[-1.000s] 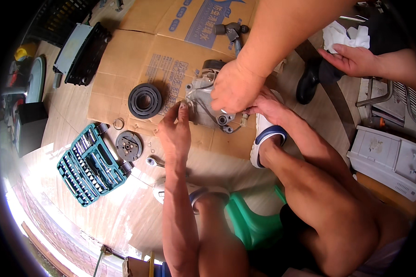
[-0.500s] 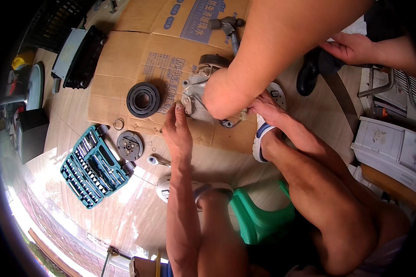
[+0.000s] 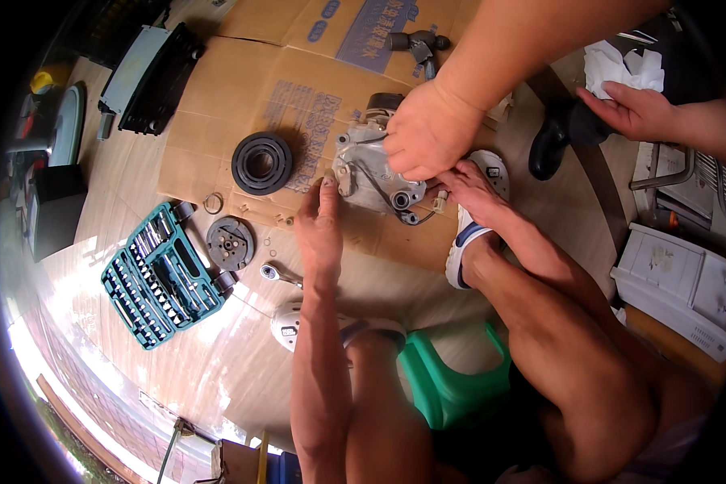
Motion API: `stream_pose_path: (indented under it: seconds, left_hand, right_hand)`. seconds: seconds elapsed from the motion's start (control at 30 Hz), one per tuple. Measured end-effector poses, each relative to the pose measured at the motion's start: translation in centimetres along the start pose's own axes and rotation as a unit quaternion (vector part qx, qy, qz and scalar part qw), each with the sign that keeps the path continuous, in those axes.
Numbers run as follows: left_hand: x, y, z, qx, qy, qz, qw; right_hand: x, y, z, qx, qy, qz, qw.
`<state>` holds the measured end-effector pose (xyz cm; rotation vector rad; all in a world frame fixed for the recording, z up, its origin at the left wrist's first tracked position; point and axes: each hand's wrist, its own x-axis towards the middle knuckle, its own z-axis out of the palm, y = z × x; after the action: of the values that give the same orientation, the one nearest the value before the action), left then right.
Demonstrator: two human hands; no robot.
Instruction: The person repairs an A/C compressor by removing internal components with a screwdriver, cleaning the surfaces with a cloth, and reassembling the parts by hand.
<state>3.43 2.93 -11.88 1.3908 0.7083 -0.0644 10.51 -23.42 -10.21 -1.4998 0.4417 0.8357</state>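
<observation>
A silver car air-conditioning compressor (image 3: 367,173) lies on a flattened cardboard sheet (image 3: 210,121). At its left side is my left hand (image 3: 319,230), thumb pointing up along the casing and the other fingers curled, partly hidden. My right hand (image 3: 474,194) closes on the compressor's right end; its fingertips are hidden behind a co-worker's hand (image 3: 431,129), which reaches across from the upper right and rests on the casing. Left of the compressor lies a black grooved pulley (image 3: 261,163). A round clutch plate (image 3: 231,244) sits on the floor near my left hand.
A green socket set case (image 3: 165,278) lies opened at the left, beside a ratchet (image 3: 278,274). Beyond the compressor is a hammer (image 3: 419,48). The co-worker's other hand (image 3: 641,111) is near white paper (image 3: 625,68). A green stool (image 3: 452,379) stands between my legs.
The co-worker's hand and forearm have shifted up and right, uncovering more of the compressor. My hands stay beside it. The whole view has shifted slightly.
</observation>
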Motion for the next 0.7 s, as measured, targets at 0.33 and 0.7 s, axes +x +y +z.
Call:
stream_pose_path:
  seconds: [0.33, 0.7]
  left_hand:
    - [-0.1, 0.8, -0.3, 0.009, -0.015, -0.043, 0.999]
    - [0.0, 1.0, -0.1, 0.027, -0.002, -0.032, 0.999]
  right_hand:
    - [1.8, -1.1, 2.3, 0.034, -0.027, 0.008, 0.999]
    - [0.9, -1.8, 2.1, 0.014, -0.008, -0.017, 1.0]
